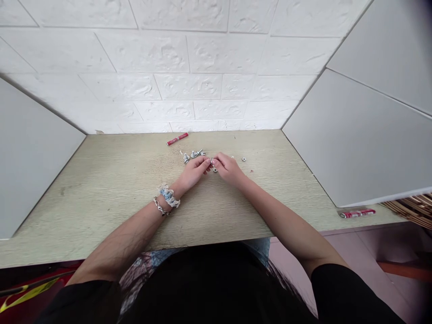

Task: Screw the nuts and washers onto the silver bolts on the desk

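Observation:
My left hand point(195, 172) and my right hand point(227, 167) meet above the tabletop, thumbs and fingers pinched together. Between the fingertips shows a small silver ring-shaped metal piece point(211, 160); whether it is a nut or a washer I cannot tell, as the fingers cover most of it. Just below the fingertips a loose nut point(215, 170) lies on the wood. Another nut point(244, 159) rests to the right of my right hand. Beyond my left hand are several bolts, among them an upright bolt point(186, 157) and a second bolt point(193, 154).
A red cylinder like a battery or marker point(177, 139) lies near the white brick-pattern wall point(209, 85). A similar red cylinder point(357, 213) lies at the right front edge. Grey panels point(364, 135) flank the wooden tabletop point(111, 180). A woven item point(413, 207) sits far right.

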Motion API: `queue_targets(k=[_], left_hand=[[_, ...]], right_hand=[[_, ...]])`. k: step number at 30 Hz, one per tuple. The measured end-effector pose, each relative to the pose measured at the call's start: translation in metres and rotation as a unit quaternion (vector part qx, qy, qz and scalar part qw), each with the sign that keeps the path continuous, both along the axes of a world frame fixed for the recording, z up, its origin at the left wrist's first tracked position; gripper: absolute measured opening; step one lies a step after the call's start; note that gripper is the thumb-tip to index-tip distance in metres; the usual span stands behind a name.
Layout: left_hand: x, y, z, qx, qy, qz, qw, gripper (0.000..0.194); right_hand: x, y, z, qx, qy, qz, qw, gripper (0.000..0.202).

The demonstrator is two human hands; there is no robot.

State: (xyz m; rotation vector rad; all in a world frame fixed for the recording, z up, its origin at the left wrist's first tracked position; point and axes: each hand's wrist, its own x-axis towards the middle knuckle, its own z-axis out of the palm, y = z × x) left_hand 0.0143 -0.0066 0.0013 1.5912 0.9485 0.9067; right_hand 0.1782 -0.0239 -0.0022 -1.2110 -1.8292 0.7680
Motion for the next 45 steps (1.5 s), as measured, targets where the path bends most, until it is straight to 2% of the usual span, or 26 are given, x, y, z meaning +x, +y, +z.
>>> queue_targets(k=[4, 9, 13, 17, 25, 31, 39, 45], left_hand=[[-0.001, 0.002, -0.003, -0.010, -0.016, 0.001, 1.000, 0.041], [0.000, 0.001, -0.002, 0.002, -0.009, -0.023, 1.000, 0.042], [0.000, 0.000, -0.004, 0.000, -0.005, -0.023, 1.000, 0.043], [0.001, 0.002, -0.006, -0.001, 0.000, -0.024, 1.000, 0.044], [0.000, 0.000, 0.000, 0.010, 0.014, -0.021, 1.000, 0.040], [-0.001, 0.002, -0.005, -0.008, -0.007, -0.007, 1.000, 0.041], [0.000, -0.002, 0.000, -0.004, 0.005, -0.026, 1.000, 0.041], [0.001, 0.000, -0.005, -0.035, -0.037, -0.025, 0.998, 0.039]], right_hand=[[0.001, 0.001, -0.004, 0.022, 0.019, -0.002, 1.000, 0.011], [-0.001, -0.004, 0.002, 0.039, 0.028, -0.014, 0.999, 0.008], [-0.001, -0.005, 0.006, -0.001, -0.005, -0.052, 0.999, 0.030], [0.002, -0.003, 0.006, -0.052, -0.039, -0.015, 0.998, 0.046], [-0.001, -0.003, 0.007, -0.017, -0.033, 0.004, 0.999, 0.032], [-0.001, 0.000, -0.001, 0.023, -0.021, 0.009, 0.999, 0.015], [-0.001, 0.001, -0.005, 0.000, 0.017, 0.009, 1.000, 0.029], [-0.001, 0.001, -0.002, -0.028, 0.016, 0.001, 0.999, 0.035]])
